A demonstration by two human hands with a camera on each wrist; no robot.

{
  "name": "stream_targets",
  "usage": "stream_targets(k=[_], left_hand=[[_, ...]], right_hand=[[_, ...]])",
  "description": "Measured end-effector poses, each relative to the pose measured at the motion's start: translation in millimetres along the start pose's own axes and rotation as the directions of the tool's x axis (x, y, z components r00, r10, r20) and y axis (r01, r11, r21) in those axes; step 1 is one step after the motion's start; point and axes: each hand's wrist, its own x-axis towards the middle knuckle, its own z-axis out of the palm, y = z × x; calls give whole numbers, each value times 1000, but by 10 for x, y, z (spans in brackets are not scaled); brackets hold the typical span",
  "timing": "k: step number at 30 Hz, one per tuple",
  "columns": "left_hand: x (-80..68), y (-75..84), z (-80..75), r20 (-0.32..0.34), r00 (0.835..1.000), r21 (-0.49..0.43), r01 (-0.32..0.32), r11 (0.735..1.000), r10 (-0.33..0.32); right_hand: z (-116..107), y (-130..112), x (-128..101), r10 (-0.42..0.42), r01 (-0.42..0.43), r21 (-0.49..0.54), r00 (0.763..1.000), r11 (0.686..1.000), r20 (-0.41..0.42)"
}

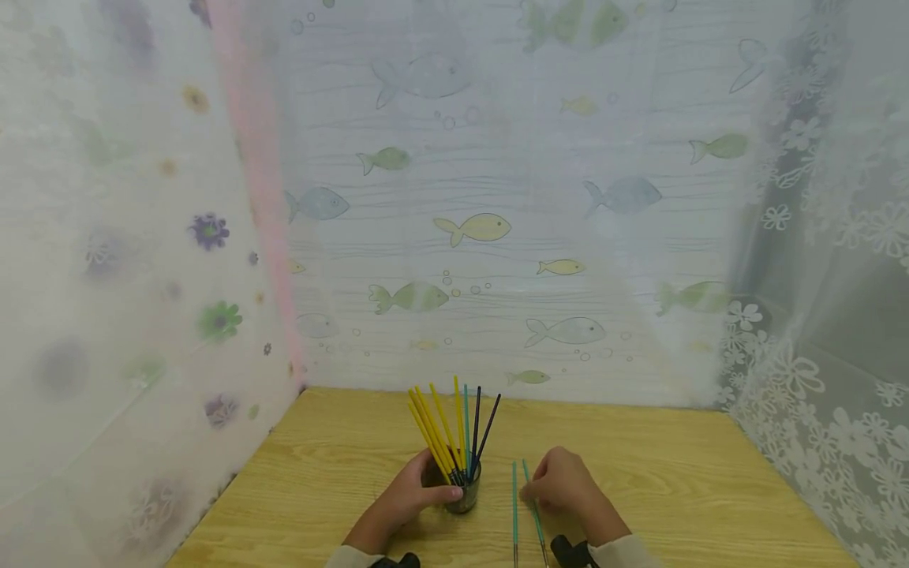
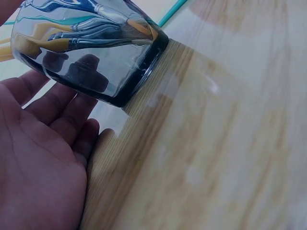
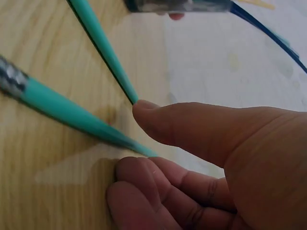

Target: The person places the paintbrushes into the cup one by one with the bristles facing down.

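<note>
My left hand (image 1: 419, 487) holds a dark clear glass (image 1: 465, 498) that stands on the table, with the thumb across its front and fingertips (image 2: 85, 73) showing through its wall. Several yellow paintbrushes (image 1: 435, 442), one teal brush (image 1: 466, 426) and two dark brushes (image 1: 487, 430) lean in the glass, handles up. To its right, two teal paintbrushes lie on the table: a left one (image 1: 514, 505) and a right one (image 1: 536, 517). My right hand (image 1: 564, 483) is at the right brush; its handle passes between the thumb and bent fingers, which stand apart in the right wrist view.
The wood-grain table (image 1: 639, 450) runs back to a sheer curtain (image 1: 497, 181) with fish on it. A flowered curtain (image 1: 142, 276) hangs along the left side, and a lace curtain (image 1: 838, 379) along the right.
</note>
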Motion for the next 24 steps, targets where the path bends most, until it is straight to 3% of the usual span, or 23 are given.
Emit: stream_targets(k=[5, 15, 24], left_hand=[[-1, -1, -6, 12, 1000, -6, 1, 1000, 0], [-17, -2, -13, -1, 1000, 28, 12, 1000, -12], [2, -4, -16, 26, 1000, -22, 13, 1000, -12]], right_hand=[[107, -45, 3, -82, 82, -16, 997, 996, -12], [157, -79, 7, -32, 30, -60, 999, 998, -43], [-69, -192, 13, 82, -67, 137, 991, 988, -105]])
